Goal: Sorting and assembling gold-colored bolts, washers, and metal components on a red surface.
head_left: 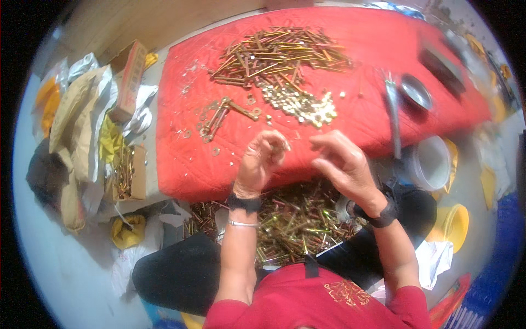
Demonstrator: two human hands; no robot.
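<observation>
Both of my hands are raised over the near edge of a table under a red quilted cloth (pixel 183 164). My left hand (pixel 262 160) has its fingers curled in; whatever they hold, if anything, is hidden. To its right, my right hand (pixel 344 163) has thumb and fingers apart, slightly blurred, with nothing visible in it. Beyond them lies a heap of shiny nuts (pixel 301 105), with a large pile of long brass-coloured bolts (pixel 274 57) behind it. Left of the nuts are loose washers (pixel 207 132) and a few bolts (pixel 219 116). Below my hands, many bolts (pixel 296 225) fill the space by my lap.
On the cloth's right side are a metal bowl (pixel 416 92), a long metal tool (pixel 393 118) and a dark block (pixel 441 68). A white bucket (pixel 431 163) and a yellow bucket (pixel 453 227) stand right. Sacks (pixel 82 120) and a carton of bolts (pixel 137 172) are left.
</observation>
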